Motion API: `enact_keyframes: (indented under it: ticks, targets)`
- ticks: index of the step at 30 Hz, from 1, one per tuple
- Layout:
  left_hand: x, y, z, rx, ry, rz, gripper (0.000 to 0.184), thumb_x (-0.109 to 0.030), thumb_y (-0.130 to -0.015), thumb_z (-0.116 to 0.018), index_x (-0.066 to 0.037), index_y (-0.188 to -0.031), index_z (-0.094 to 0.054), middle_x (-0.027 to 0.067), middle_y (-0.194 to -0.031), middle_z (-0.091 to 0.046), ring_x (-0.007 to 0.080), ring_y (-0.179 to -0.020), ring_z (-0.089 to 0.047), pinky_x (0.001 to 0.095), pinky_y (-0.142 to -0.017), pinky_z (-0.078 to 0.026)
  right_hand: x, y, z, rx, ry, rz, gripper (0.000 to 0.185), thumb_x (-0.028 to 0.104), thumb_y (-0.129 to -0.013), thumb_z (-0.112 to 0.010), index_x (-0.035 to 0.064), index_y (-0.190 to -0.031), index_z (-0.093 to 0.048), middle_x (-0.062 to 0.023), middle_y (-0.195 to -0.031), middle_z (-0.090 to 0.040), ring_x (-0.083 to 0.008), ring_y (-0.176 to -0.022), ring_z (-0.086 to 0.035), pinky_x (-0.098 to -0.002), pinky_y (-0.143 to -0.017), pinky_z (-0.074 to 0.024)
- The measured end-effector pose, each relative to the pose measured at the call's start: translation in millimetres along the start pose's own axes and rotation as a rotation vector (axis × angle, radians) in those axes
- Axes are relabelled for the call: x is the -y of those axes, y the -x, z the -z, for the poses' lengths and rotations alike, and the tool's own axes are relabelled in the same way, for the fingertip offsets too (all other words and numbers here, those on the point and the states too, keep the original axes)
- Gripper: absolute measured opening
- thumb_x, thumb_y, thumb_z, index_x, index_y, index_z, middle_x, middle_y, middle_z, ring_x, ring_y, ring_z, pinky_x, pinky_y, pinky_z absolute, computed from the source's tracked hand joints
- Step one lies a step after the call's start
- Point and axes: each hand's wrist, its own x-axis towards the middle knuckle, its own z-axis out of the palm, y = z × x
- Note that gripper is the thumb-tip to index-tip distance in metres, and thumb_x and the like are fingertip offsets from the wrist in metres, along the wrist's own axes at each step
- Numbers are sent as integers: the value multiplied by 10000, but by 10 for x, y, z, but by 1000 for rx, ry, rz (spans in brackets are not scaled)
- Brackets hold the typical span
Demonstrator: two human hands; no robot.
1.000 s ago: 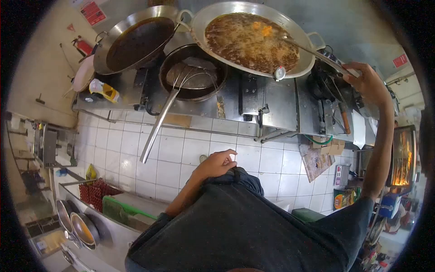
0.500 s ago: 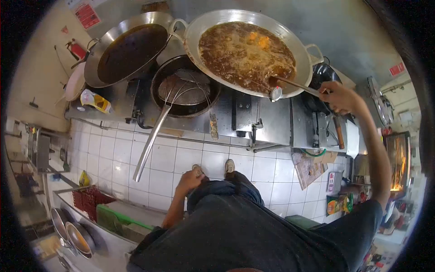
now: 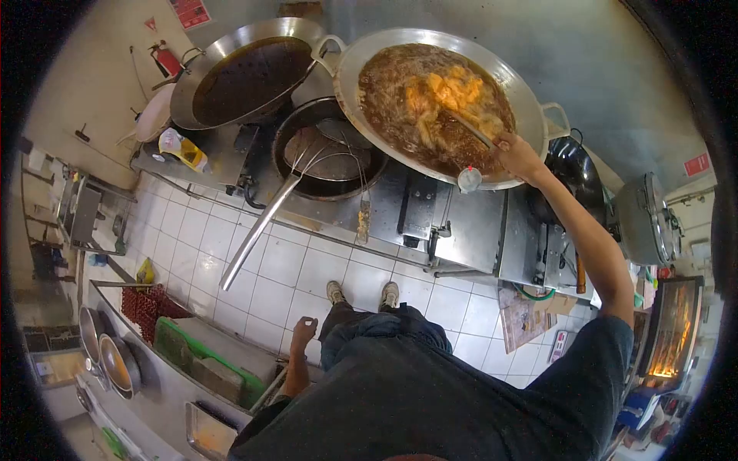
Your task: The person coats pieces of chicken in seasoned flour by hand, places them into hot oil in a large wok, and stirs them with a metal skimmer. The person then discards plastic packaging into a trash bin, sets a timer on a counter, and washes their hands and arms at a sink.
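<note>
At the stove, main pan: a wide silver-grey metal pan with two loop handles [image 3: 530, 107] holds bubbling brown liquid [image 3: 384, 73], by its look hot oil.
Orange food: a cluster of bright orange, uneven pieces [image 3: 450, 91] sits in that liquid, near the middle; single pieces are blurred and cannot be counted.
Right hand: the right hand [image 3: 516, 157] is closed around a long, slim-handled tool [image 3: 472, 130] above the near right rim; the tool's head is hidden among the food.
Left hand: the left hand [image 3: 304, 332] hangs beside the body, fingers loosely curled with a small gap at the thumb, nothing seen in it.
Rim gauge: a small round dial gauge [image 3: 470, 180] is at the near rim, just beside the right hand.
Progress in the pan: food is in and the tool engaged; cooking is judged under way. All the orange food in view is in the liquid; doneness cannot be told.
Change from half a second earlier: the tool's end was by the pan's right side with the hand outside the rim; it now reaches the food. More orange shows at the surface, and the left hand stands farther from the waist.
</note>
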Motion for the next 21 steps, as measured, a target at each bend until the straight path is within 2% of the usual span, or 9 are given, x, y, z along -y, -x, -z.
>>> enact_keyframes:
  ticks: [1,2,5,8,11,14,17,18,21]
  targets:
    - [-86,163,22,41,94,70,402,-359,-842,-688,-2,-1020,-633,168,-804,-691,256,-701,-676,364,-651,-539,-72,-93,-13,45,-35,-192,221,211,-873,-581,38,-1005,-614,-127,-645,-600,-223,-522,-590,-365,-475,-464]
    - [-2,264,27,43,170,-40,432,-366,-851,-690,12,-1046,-615,115,-727,-677,163,-589,-632,309,-533,-505,153,-171,54,86,-61,-384,252,215,-867,-578,30,-1030,-631,-178,-707,-654,-284,-609,-656,-407,-572,-524]
    - [178,423,-25,100,289,76,394,-351,-885,-655,-3,-1062,-601,104,-748,-680,166,-590,-641,296,-457,-460,-272,-507,-215,-91,257,-83,308,223,-852,-579,43,-1094,-642,-239,-815,-674,-383,-816,-674,-449,-764,-525]
    - [734,293,-218,145,304,240,409,-359,-903,-620,-1,-1098,-579,95,-768,-684,186,-607,-647,334,-476,-483,-6,-655,-133,-125,330,-176,352,232,-837,-584,52,-1133,-643,-266,-915,-664,-437,-927,-633,-475,-847,-498]
    - [945,366,-181,145,308,329,383,-343,-907,-598,-5,-1086,-587,94,-770,-678,189,-603,-639,345,-485,-481,16,-787,4,-59,405,-208,340,217,-829,-599,53,-1122,-649,-258,-918,-667,-418,-903,-647,-478,-833,-502]
    - [1083,400,-112,149,307,359,359,-327,-910,-576,-8,-1074,-595,94,-773,-672,192,-598,-630,355,-494,-479,14,-818,188,-95,517,-176,249,197,-851,-566,67,-1041,-660,-254,-942,-662,-386,-899,-659,-477,-776,-526]
    - [1197,328,-58,144,314,364,338,-311,-914,-555,-11,-1063,-603,93,-775,-666,195,-594,-622,365,-503,-478,301,-741,564,-20,477,-202,262,180,-832,-598,82,-1066,-667,-231,-938,-673,-384,-880,-663,-457,-772,-532]
    - [1257,260,-67,134,322,357,332,-306,-915,-548,-13,-1059,-605,93,-776,-664,196,-592,-619,369,-506,-477,394,-724,729,24,513,-175,289,177,-826,-618,101,-1099,-672,-206,-937,-682,-383,-865,-666,-439,-762,-538]
    - [1293,20,-100,101,362,311,315,-290,-919,-526,-16,-1047,-613,92,-778,-659,199,-588,-610,379,-515,-475,340,-538,1149,-8,536,-31,309,190,-847,-639,67,-1129,-672,-210,-968,-690,-329,-907,-677,-436,-831,-512]
